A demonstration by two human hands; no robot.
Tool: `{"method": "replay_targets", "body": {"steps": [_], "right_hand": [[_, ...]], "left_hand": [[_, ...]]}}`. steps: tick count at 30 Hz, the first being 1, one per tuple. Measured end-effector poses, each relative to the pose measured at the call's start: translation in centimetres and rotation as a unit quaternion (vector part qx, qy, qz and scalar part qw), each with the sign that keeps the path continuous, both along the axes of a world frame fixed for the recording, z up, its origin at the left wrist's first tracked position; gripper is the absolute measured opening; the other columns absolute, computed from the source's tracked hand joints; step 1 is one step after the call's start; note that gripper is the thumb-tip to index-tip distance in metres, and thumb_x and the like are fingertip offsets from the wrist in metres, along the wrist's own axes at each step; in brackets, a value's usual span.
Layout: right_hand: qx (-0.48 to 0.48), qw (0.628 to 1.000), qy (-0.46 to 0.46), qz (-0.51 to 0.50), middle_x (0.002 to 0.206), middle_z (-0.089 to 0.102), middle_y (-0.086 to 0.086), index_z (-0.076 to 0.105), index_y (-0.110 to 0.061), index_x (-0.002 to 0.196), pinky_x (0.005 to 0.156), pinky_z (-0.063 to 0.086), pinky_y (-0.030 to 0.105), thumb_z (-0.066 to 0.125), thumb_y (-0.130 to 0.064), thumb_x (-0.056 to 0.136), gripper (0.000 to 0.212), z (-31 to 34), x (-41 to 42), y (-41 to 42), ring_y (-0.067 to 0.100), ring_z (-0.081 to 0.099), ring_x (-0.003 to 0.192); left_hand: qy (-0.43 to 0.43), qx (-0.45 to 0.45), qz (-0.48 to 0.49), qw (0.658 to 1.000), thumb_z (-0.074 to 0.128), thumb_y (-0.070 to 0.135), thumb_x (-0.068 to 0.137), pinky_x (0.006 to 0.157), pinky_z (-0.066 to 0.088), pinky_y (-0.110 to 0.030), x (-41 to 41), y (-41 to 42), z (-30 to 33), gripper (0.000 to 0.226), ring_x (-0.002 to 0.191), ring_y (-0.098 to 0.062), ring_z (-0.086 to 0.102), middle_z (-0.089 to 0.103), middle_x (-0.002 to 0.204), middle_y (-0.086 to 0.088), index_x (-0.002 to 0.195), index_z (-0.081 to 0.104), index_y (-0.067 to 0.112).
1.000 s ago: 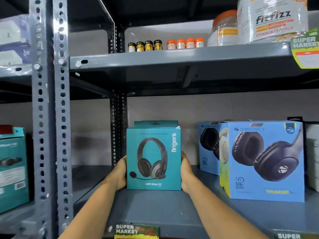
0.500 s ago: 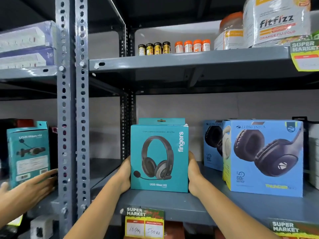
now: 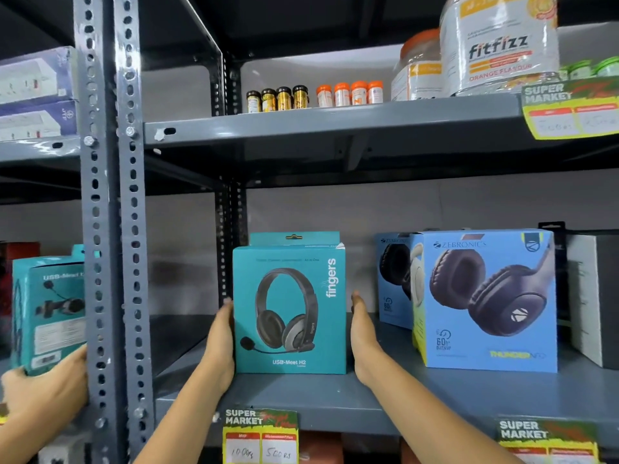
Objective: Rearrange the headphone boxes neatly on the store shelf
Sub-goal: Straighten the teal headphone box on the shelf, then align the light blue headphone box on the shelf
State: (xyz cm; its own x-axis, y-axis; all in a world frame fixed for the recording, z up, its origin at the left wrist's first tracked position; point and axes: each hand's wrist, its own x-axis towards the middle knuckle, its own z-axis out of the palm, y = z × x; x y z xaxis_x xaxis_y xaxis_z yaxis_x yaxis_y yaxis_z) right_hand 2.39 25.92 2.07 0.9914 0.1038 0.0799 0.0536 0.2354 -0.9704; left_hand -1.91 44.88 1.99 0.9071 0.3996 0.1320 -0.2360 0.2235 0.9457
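Observation:
A teal "fingers" headphone box (image 3: 289, 309) stands upright on the grey shelf (image 3: 335, 400), front facing me. A second teal box (image 3: 294, 237) shows just behind its top. My left hand (image 3: 219, 346) lies flat against the front box's left side. My right hand (image 3: 363, 339) is beside its right side with a thin gap, fingers straight. To the right stands a blue Zebronics headphone box (image 3: 485, 303), turned slightly, with another blue box (image 3: 392, 279) behind it.
A perforated grey upright (image 3: 110, 229) divides the bays. Beyond it another person's hand (image 3: 43, 390) holds a third teal box (image 3: 47, 313). A white-and-black box (image 3: 593, 296) stands at far right. Jars (image 3: 499, 45) and small bottles (image 3: 278, 98) sit on the shelf above.
The teal box stays between my hands on the shelf; my right hand has come slightly off its side. The other person's hand has closed on the teal box at left.

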Motion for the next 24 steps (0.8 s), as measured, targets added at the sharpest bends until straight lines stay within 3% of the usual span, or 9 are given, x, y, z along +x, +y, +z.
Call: {"method": "replay_targets", "body": {"steps": [3, 5, 7, 9, 12, 16, 20, 22, 24], "right_hand": [[-0.043, 0.987, -0.141, -0.072, 0.157, 0.031, -0.012, 0.028, -0.036, 0.15, 0.114, 0.023, 0.034, 0.028, -0.054, 0.099, 0.054, -0.4, -1.6, -1.6, 0.011, 0.029, 0.143], [-0.044, 0.971, -0.222, -0.072, 0.155, 0.02, -0.024, 0.022, -0.041, 0.149, 0.113, 0.014, 0.024, 0.03, -0.046, 0.101, 0.049, -0.7, -3.0, -2.9, -0.002, 0.018, 0.143], [-0.025, 0.961, -0.264, -0.073, 0.148, 0.02, -0.033, 0.024, -0.047, 0.145, 0.105, 0.014, 0.008, 0.03, -0.043, 0.102, 0.044, -0.9, -4.0, -5.1, -0.019, 0.02, 0.133], [-0.015, 0.948, -0.307, -0.084, 0.149, 0.021, -0.036, 0.025, -0.047, 0.143, 0.096, 0.017, -0.006, 0.031, -0.043, 0.1, 0.044, -0.8, -4.7, -7.2, -0.031, 0.02, 0.125], [-0.025, 0.927, -0.357, -0.115, 0.149, 0.024, -0.035, 0.026, -0.04, 0.146, 0.098, 0.017, -0.007, 0.034, -0.038, 0.102, 0.045, -0.4, -5.2, -12.6, -0.027, 0.019, 0.131], [-0.006, 0.911, -0.367, -0.19, 0.145, 0.03, -0.035, 0.031, -0.04, 0.145, 0.1, 0.023, -0.002, 0.035, -0.04, 0.095, 0.051, 0.0, -4.6, -20.1, -0.025, 0.026, 0.13], [-0.024, 0.912, -0.295, -0.284, 0.16, 0.025, -0.014, 0.026, -0.031, 0.151, 0.12, 0.019, 0.031, 0.035, -0.042, 0.098, 0.055, -1.1, -1.3, -26.1, 0.001, 0.022, 0.145], [-0.027, 0.941, -0.213, -0.261, 0.16, 0.024, -0.013, 0.027, -0.033, 0.151, 0.12, 0.018, 0.037, 0.033, -0.043, 0.101, 0.051, -1.6, 0.0, -27.8, 0.006, 0.023, 0.146], [-0.022, 0.968, -0.143, -0.204, 0.155, 0.034, -0.015, 0.034, -0.034, 0.149, 0.118, 0.022, 0.037, 0.032, -0.049, 0.1, 0.051, -2.2, 0.6, -27.9, 0.01, 0.03, 0.142]], "left_hand": [[-0.133, -0.002, 0.1, 0.986, 0.033, 0.053, 0.095, 0.099, 0.045, -0.039, -2.1, -2.8, -0.3, 0.048, 0.122, -0.018, 0.055, 0.057, 0.137, 0.0, 0.134, 0.052, 0.03], [-0.23, 0.078, 0.151, 0.958, 0.031, 0.047, 0.095, 0.116, 0.024, -0.035, -3.8, -5.7, 0.2, 0.053, 0.142, -0.005, 0.028, 0.029, 0.156, 0.016, 0.147, 0.03, 0.037], [-0.28, 0.151, 0.16, 0.934, 0.03, 0.043, 0.093, 0.116, 0.012, -0.025, -4.6, -9.3, 0.6, 0.058, 0.144, 0.006, 0.012, 0.015, 0.157, 0.026, 0.15, 0.02, 0.038], [-0.309, 0.193, 0.145, 0.92, 0.03, 0.041, 0.093, 0.111, 0.01, -0.01, -4.5, -12.2, 0.6, 0.059, 0.142, 0.014, 0.008, 0.012, 0.155, 0.031, 0.151, 0.018, 0.036], [-0.331, 0.219, 0.118, 0.91, 0.03, 0.037, 0.095, 0.106, 0.011, 0.002, -3.3, -16.8, 0.4, 0.057, 0.14, 0.017, 0.007, 0.011, 0.155, 0.032, 0.15, 0.02, 0.033], [-0.305, 0.21, 0.034, 0.928, 0.035, 0.037, 0.095, 0.106, 0.014, -0.004, -0.5, -21.9, 0.1, 0.049, 0.14, 0.015, 0.013, 0.017, 0.155, 0.027, 0.143, 0.028, 0.041], [-0.202, 0.137, -0.043, 0.969, 0.033, 0.036, 0.101, 0.107, 0.02, -0.02, 2.6, -26.3, 0.0, 0.047, 0.137, 0.002, 0.025, 0.025, 0.157, 0.013, 0.148, 0.029, 0.031], [-0.144, 0.099, -0.098, 0.98, 0.034, 0.047, 0.099, 0.093, 0.043, -0.02, 3.6, -27.8, 0.1, 0.046, 0.124, -0.002, 0.049, 0.05, 0.145, 0.008, 0.141, 0.043, 0.032], [-0.091, 0.079, -0.133, 0.984, 0.032, 0.054, 0.097, 0.066, 0.054, -0.02, 4.0, -28.2, 0.3, 0.047, 0.091, -0.008, 0.072, 0.075, 0.108, 0.002, 0.116, 0.066, 0.026]]}}
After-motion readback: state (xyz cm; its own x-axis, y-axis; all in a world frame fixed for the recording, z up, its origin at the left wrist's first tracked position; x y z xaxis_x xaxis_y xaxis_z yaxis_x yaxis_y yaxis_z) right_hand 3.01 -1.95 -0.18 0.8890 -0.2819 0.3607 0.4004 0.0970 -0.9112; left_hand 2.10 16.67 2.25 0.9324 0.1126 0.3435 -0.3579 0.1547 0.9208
